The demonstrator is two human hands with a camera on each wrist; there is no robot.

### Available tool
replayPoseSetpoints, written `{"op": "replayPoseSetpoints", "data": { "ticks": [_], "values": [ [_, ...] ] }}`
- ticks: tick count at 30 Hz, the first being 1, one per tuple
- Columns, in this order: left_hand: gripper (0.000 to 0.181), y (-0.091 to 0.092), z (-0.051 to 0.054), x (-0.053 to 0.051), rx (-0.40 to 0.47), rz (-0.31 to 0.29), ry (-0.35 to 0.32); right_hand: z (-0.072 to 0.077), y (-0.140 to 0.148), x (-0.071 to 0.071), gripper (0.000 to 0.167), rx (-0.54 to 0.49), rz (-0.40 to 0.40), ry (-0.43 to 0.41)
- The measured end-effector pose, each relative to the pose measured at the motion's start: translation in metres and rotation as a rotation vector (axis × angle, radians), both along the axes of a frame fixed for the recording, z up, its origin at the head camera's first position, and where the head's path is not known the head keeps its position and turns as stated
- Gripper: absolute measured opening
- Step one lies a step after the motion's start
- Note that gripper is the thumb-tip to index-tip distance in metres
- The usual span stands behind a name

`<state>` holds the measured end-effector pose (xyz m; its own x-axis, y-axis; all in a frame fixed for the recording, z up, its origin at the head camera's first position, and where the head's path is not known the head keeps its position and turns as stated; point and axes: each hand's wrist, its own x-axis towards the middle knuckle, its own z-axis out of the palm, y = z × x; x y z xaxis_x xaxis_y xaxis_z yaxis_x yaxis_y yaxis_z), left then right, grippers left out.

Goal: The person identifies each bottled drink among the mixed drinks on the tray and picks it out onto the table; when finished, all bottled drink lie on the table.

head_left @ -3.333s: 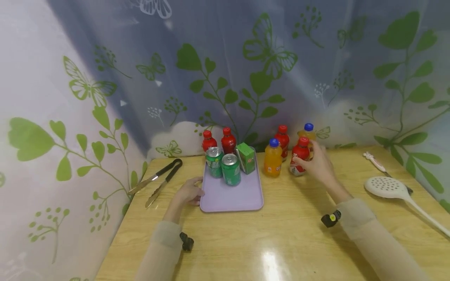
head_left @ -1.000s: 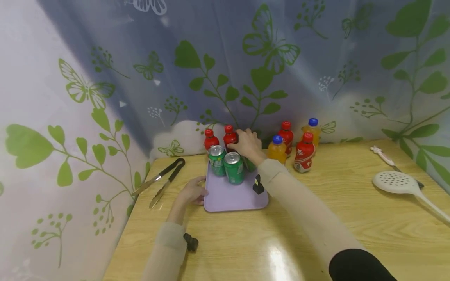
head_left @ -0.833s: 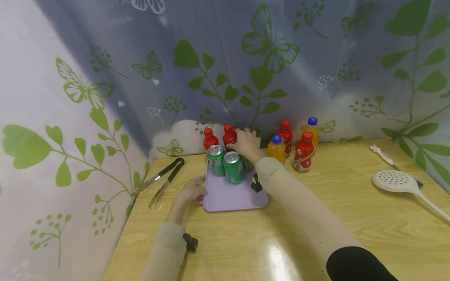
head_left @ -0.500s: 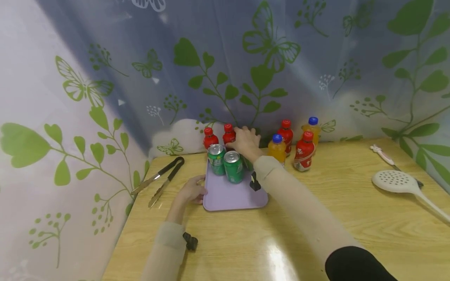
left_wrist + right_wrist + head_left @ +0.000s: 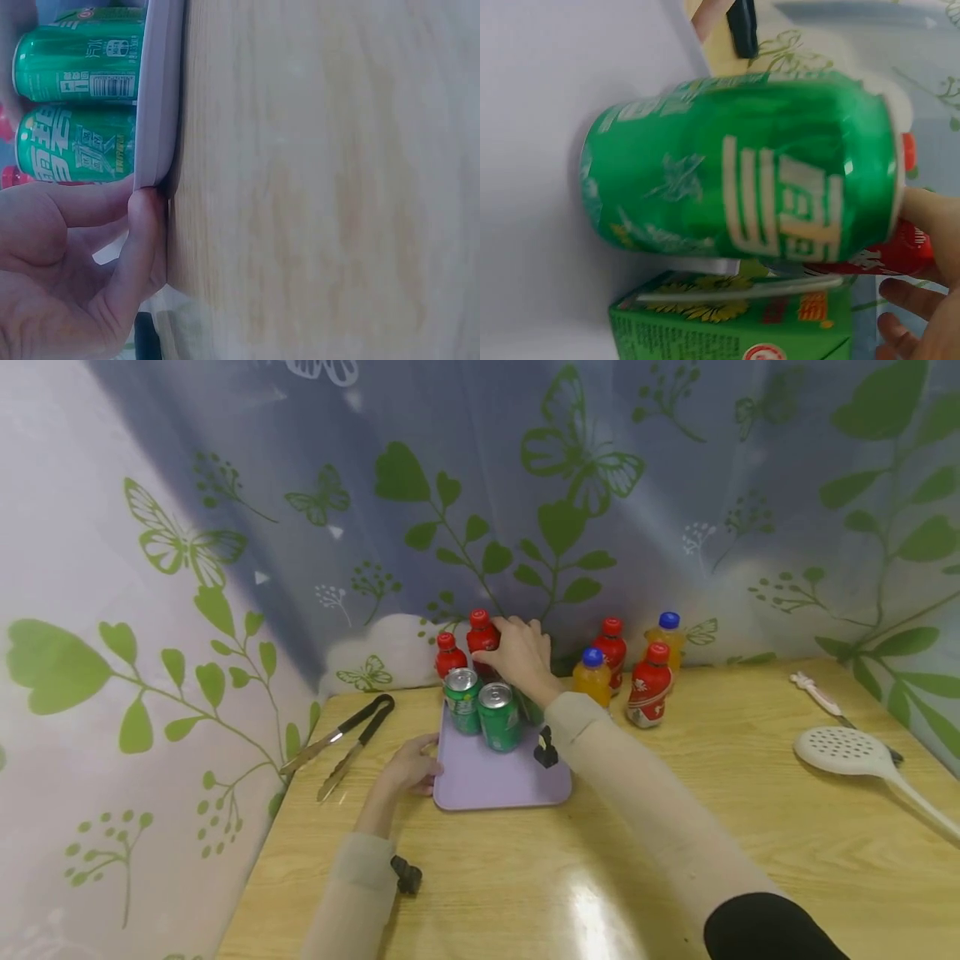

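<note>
A purple tray point(image 5: 498, 785) lies on the table, and my left hand point(image 5: 411, 766) pinches its left rim; the left wrist view shows fingertips point(image 5: 142, 206) at the tray's edge. Two green soda cans point(image 5: 462, 706) stand upright on the tray. Behind them my right hand point(image 5: 522, 653) grips a red-capped drink bottle point(image 5: 482, 637), slightly tilted, its lower part hidden by the cans. Left of it stands another red-capped bottle point(image 5: 448, 658). A green drink carton point(image 5: 727, 322) with a straw stands beside the cans, mostly covered by my right arm in the head view.
Right of the tray stand orange drink bottles with blue caps point(image 5: 592, 681) and red bottles point(image 5: 648, 689). Tongs point(image 5: 348, 735) lie at the left. A white slotted spoon point(image 5: 843, 750) and another pink-handled utensil point(image 5: 817, 693) lie at the right. A patterned curtain backs the table.
My right hand has gone from the bottles at the right to the bottle behind the cans. That bottle has just risen and shifted slightly left in its grip. My left hand stays on the tray.
</note>
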<state>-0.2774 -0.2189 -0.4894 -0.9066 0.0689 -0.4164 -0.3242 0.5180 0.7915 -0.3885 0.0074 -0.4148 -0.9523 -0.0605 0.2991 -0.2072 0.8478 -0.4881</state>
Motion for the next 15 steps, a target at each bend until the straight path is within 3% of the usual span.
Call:
{"op": "replayPoseSetpoints", "data": {
  "ticks": [7, 15],
  "values": [
    [0.080, 0.000, -0.001, 0.000, 0.022, 0.014, -0.010, 0.013, -0.003, 0.011, 0.071, -0.199, 0.050, 0.037],
    [0.080, 0.001, 0.001, 0.001, 0.027, 0.013, 0.006, 0.026, -0.001, 0.020, 0.071, -0.385, 0.062, 0.025]
  ]
}}
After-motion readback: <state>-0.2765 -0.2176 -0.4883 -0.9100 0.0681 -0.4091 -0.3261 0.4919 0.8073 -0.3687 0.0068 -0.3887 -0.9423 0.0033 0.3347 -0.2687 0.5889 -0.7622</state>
